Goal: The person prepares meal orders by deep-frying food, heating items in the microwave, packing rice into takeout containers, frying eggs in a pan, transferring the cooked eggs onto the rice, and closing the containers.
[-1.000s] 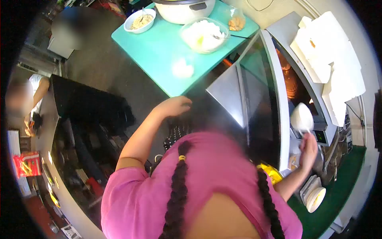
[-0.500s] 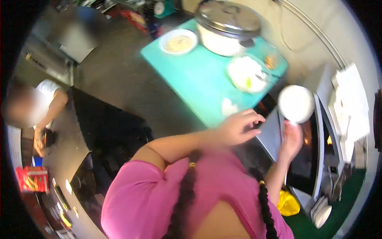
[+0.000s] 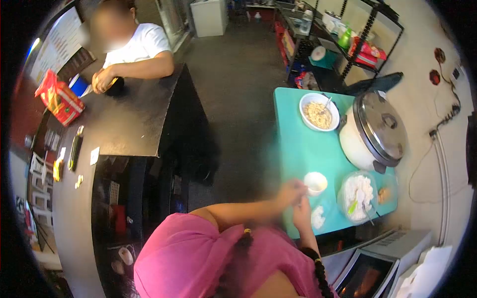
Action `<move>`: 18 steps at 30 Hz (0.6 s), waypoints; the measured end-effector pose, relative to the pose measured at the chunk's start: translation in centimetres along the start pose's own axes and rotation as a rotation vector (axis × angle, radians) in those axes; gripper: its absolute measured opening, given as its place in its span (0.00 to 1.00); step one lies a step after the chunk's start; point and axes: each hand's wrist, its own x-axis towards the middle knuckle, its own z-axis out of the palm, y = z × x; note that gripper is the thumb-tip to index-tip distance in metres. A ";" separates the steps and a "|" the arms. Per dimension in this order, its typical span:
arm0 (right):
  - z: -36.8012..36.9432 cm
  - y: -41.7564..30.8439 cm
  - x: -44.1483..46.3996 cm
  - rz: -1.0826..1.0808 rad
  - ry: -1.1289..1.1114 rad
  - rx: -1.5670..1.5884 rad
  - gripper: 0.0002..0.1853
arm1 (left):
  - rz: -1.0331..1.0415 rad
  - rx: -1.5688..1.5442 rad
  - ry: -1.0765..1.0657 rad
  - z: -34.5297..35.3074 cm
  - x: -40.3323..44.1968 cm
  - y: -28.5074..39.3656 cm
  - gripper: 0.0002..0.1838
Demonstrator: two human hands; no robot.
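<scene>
A small white cup (image 3: pixel 315 183) is over the front of the green table (image 3: pixel 298 149). My left hand (image 3: pixel 290 193) is closed at the cup's near left side, fingers pressed together. Just beside it, my right hand (image 3: pixel 301 211) is closed below the cup, its fingertips meeting the left ones. Which hand bears the cup is hard to tell. A white crumpled item (image 3: pixel 318 217) lies right of my right hand. Farther right is a clear bowl of white food (image 3: pixel 357 197) with a green-handled utensil. A white bowl of pale food (image 3: pixel 318 112) with a spoon stands toward the back.
A large lidded cooker (image 3: pixel 372 131) stands at the table's right, with a bag of brown items (image 3: pixel 384 195) near it. An oven (image 3: pixel 367 273) is at the lower right. Across the aisle, a person (image 3: pixel 141 49) leans at a dark counter (image 3: pixel 129 124) holding a red bag (image 3: pixel 59 102).
The view has turned right, bringing the table and far shelves into fuller view. Both hands have come together, and the white cup has moved from the oven side to over the table.
</scene>
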 end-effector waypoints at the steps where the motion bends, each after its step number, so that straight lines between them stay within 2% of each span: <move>1: -0.8 -0.5 0.7 0.013 -0.087 -0.015 0.28 | -0.039 -0.078 -0.009 -0.3 -0.1 0.6 0.14; 3: -2.5 -0.7 2.2 0.012 -0.191 -0.023 0.27 | -0.073 -0.107 0.036 -1.1 -0.1 1.0 0.13; 5: -5.2 1.1 3.3 0.015 -0.303 -0.079 0.18 | -0.106 -0.136 0.076 -1.9 0.8 -0.1 0.12; 7: -8.3 7.4 4.6 0.406 0.051 -0.036 0.11 | -0.180 0.014 0.192 -3.3 2.1 -2.3 0.11; 8: -10.3 17.3 4.6 0.225 0.410 0.109 0.09 | -0.185 0.012 0.206 -3.4 1.9 -2.0 0.11; 9: -13.5 13.1 5.5 0.325 0.465 -0.239 0.10 | -0.201 -0.015 0.178 -3.4 1.2 -1.2 0.11; 11: -18.0 17.2 4.3 0.530 0.410 -0.813 0.13 | -0.208 -0.032 0.138 -4.1 0.8 -0.1 0.12; 12: -19.2 18.0 4.4 0.527 0.416 -0.813 0.13 | -0.060 0.155 -0.012 -4.3 0.5 0.0 0.12; 13: -20.1 18.4 4.4 0.691 0.325 -0.862 0.15 | 0.085 0.342 -0.160 -4.5 0.4 0.1 0.13; 14: -20.6 18.8 4.3 0.855 0.225 -0.907 0.17 | 0.084 0.343 -0.160 -4.4 0.7 0.1 0.13; 16: -21.0 19.6 4.0 0.892 0.211 -0.868 0.19 | 0.313 0.802 -0.291 -4.8 2.0 0.3 0.08; 17: -21.2 20.0 4.0 0.924 0.203 -0.828 0.21 | 0.433 1.033 -0.355 -5.1 2.7 -0.1 0.07; 18: -21.4 20.4 3.8 0.921 0.206 -0.825 0.21 | 0.675 1.150 -0.352 -5.7 4.0 -1.6 0.05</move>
